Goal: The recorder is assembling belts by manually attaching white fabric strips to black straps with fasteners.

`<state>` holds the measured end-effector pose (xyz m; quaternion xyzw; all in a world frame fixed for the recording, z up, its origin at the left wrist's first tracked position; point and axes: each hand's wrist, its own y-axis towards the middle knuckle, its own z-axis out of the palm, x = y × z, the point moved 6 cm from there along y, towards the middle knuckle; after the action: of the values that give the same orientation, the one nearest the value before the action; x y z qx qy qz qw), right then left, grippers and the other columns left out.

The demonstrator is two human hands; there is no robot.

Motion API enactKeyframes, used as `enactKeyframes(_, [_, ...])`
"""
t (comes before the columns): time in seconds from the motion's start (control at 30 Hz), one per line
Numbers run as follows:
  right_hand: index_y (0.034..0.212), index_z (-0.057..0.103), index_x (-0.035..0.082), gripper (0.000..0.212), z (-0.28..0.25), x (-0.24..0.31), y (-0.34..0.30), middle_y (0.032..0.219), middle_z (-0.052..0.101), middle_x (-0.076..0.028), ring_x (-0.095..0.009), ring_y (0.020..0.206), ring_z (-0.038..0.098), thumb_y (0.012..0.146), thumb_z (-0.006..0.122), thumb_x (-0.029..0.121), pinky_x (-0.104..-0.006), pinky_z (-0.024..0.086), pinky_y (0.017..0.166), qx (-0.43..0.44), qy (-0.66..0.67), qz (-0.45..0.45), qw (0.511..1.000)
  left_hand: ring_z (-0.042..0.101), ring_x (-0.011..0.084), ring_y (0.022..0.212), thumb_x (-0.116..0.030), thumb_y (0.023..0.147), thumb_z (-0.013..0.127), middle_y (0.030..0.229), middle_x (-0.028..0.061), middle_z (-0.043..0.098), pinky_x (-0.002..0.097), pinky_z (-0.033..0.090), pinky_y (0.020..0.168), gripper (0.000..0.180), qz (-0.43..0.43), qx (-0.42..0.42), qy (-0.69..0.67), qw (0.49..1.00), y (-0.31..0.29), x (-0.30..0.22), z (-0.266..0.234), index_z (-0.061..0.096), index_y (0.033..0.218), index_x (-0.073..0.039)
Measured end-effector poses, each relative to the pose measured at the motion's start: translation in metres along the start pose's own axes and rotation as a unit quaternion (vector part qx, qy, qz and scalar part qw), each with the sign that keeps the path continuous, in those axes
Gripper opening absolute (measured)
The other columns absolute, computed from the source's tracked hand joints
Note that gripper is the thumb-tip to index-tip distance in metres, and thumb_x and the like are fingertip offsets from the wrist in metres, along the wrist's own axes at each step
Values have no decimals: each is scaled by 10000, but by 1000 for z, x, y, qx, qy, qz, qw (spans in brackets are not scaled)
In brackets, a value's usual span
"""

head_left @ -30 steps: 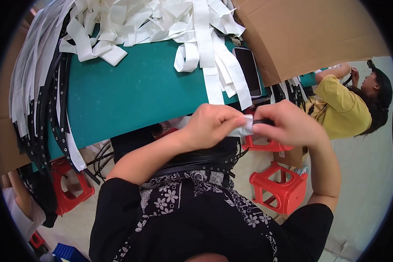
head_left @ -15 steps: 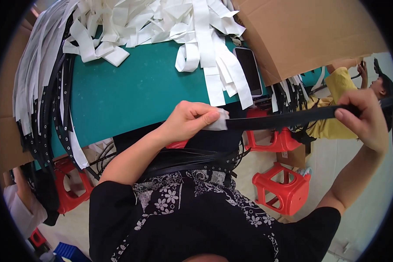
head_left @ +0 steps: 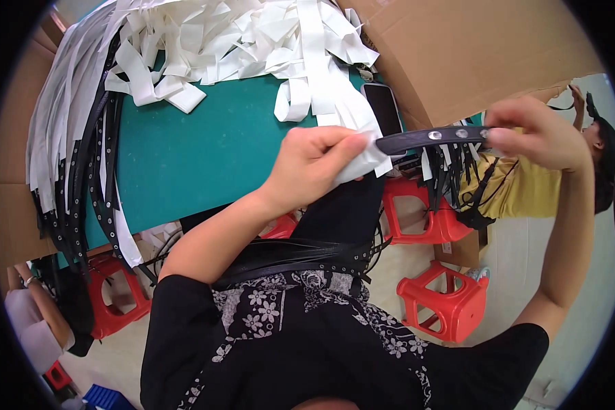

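My left hand is closed, thumb pressed on a piece of white strip material above the table's near edge. Beside that white piece is the tapered tip of a black belt with silver eyelets. My right hand pinches the belt farther to the right, fingers and thumb over its eyelets. The belt runs nearly level between both hands. Whether the white piece wraps round the tip or only lies against it, I cannot tell. More black belts lie across my lap.
White strips are heaped on the green table. Eyelet belts and white strips hang over its left side. A phone lies beside a cardboard box. Red stools stand below. People sit at left and right, one in yellow.
The belt's tapered tip and eyelets now show between my hands, where a plain black length was before. Both hands have moved up, and the right one a little to the left.
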<state>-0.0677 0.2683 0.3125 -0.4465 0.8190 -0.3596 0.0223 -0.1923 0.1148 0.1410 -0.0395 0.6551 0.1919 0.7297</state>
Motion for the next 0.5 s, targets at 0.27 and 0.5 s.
enactKeyframes(0.27, [737, 566, 13, 99, -11, 67, -24, 606, 500, -74, -190, 571, 504, 782, 607, 91, -306, 393, 533, -127, -205, -90, 966, 491, 32, 613, -222, 937, 526, 710, -21, 610, 187, 401, 536, 289, -47, 41, -13, 998, 2, -9, 22, 661, 964, 32])
enactKeyframes(0.5, [678, 586, 10, 285, 28, 119, 23, 615, 572, -145, -331, 600, 569, 744, 657, 278, -409, 447, 566, -214, -305, -247, 894, 463, 13, 631, -236, 941, 515, 678, -15, 606, 195, 391, 532, 306, 73, -98, -94, 988, 7, -38, 10, 664, 874, 23])
